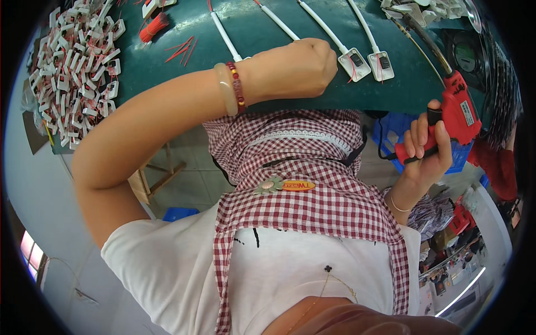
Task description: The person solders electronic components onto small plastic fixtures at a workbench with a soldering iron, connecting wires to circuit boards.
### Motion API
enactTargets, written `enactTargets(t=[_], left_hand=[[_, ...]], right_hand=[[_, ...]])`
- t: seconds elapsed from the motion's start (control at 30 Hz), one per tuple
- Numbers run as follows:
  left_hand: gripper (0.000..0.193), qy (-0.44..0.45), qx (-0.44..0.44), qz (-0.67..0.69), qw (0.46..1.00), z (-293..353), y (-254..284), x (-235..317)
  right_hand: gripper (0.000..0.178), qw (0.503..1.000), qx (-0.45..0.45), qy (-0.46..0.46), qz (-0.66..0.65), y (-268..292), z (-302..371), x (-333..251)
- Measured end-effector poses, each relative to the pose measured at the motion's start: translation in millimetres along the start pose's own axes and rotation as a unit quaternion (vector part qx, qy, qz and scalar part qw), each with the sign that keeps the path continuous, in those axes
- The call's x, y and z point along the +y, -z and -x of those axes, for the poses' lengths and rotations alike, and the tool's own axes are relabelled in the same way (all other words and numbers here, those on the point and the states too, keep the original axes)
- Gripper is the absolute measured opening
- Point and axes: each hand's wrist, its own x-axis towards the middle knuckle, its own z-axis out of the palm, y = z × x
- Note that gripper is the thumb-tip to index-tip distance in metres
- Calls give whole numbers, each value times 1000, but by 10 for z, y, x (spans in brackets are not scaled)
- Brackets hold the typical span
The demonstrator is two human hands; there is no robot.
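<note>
I recorded the right hand (429,139) gripping a red plastic soldering gun with a metal barrel (460,106) at the green tabletop's (190,22) front right. The left hand (304,70) was curled closed beside white rectangular plastic housings (353,65); I could not tell its contents.

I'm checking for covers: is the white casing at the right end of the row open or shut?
Open. The white casing shows its inside uncovered, with a black component and red wire in plain view.
</note>
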Motion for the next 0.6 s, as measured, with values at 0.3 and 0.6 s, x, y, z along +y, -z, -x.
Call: enactTargets(t=[0.3,0.6], left_hand=[[16,204,32,161,965,265,266,351],[14,439,245,419,757,153,160,578]], right_hand=[[36,1000,-8,-14,-6,12,30,43],[35,997,-26,-6,66,-237,73,57]])
